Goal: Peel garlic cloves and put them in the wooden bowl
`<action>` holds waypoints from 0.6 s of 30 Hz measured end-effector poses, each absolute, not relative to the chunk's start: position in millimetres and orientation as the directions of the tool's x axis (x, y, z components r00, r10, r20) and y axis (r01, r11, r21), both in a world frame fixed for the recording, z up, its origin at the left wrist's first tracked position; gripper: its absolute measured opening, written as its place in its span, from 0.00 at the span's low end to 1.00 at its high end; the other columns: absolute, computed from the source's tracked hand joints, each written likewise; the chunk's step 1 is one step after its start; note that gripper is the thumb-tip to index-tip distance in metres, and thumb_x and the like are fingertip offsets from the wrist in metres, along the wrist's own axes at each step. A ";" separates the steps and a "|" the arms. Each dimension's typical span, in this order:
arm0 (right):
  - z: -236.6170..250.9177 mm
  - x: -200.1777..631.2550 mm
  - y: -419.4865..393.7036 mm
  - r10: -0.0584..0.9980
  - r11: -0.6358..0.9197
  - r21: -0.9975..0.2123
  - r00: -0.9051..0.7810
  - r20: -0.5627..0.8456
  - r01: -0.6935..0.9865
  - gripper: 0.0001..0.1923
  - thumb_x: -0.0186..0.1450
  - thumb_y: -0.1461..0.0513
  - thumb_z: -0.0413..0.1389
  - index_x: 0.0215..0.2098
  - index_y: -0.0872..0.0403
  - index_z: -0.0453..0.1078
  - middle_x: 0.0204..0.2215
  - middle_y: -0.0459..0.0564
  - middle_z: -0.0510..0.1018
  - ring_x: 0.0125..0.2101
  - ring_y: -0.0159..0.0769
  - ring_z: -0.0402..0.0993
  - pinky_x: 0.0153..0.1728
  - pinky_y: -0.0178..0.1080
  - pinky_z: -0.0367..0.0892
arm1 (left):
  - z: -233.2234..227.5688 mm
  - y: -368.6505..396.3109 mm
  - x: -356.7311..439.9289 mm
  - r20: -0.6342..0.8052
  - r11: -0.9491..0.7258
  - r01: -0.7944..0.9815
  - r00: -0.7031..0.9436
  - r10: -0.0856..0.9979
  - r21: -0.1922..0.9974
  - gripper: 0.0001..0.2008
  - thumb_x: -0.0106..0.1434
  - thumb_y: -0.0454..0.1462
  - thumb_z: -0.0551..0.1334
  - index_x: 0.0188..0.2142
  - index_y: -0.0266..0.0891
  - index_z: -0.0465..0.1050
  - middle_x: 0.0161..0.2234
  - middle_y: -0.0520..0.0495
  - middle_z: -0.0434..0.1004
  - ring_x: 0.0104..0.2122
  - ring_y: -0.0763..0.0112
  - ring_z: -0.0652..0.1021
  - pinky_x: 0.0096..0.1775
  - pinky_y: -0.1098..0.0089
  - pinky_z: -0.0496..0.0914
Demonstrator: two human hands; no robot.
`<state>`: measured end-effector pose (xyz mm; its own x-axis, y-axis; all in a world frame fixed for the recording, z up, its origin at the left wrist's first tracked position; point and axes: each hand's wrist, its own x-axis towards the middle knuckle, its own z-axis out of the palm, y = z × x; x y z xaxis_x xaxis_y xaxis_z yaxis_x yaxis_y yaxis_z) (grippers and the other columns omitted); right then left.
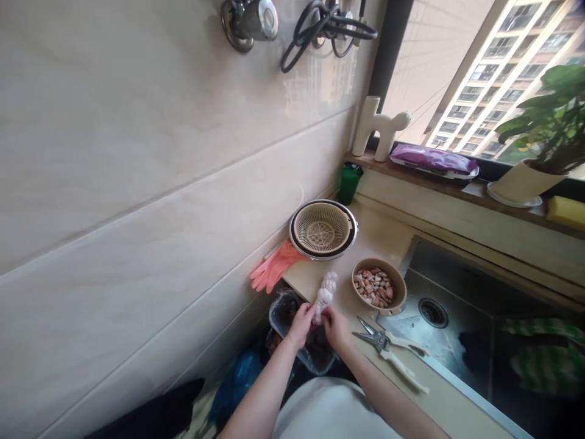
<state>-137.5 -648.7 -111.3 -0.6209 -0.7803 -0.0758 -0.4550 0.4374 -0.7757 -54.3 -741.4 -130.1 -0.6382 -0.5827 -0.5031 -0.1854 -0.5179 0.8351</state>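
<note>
A row of whitish-pink garlic bulbs (pixel 325 296) lies at the counter's edge, its near end between my two hands. My left hand (pixel 300 326) is closed, with thumb and fingers pinching that near end from the left. From the right, my right hand (pixel 337 329) grips the same end with bent fingers. A bit of dark red shows between the hands, too small to make out. Beyond my right hand stands a brown bowl (pixel 402 292) of pinkish pieces that look like unpeeled garlic cloves (pixel 373 286). Kitchen scissors (pixel 381 342) lie spread open to the right of that hand.
A lined bin (pixel 278 314) sits below the hands. Pink rubber gloves (pixel 276 265) hang over the counter edge beside a beige colander (pixel 322 228). On the right is a steel sink (pixel 434 347) with a green-striped cloth (pixel 546 366). A green cup (pixel 350 183) stands in the corner.
</note>
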 end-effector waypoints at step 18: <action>-110.4 -118.2 -643.5 -0.843 0.416 -0.731 -0.532 -0.086 -0.541 0.14 0.63 0.68 0.44 0.40 0.52 0.69 0.35 0.50 0.76 0.36 0.35 0.72 0.39 0.34 0.65 | -144.9 -740.4 -38.2 -0.503 -0.711 -0.013 -0.716 -0.484 0.703 0.20 0.46 0.43 0.70 0.35 0.38 0.66 0.29 0.51 0.72 0.28 0.73 0.73 0.30 0.72 0.67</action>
<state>-118.2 -643.5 -110.4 -0.5316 -0.8426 -0.0857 -0.5413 0.4159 -0.7308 -38.2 -740.4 -144.9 -0.7156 -0.4842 -0.5034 -0.0134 -0.7110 0.7030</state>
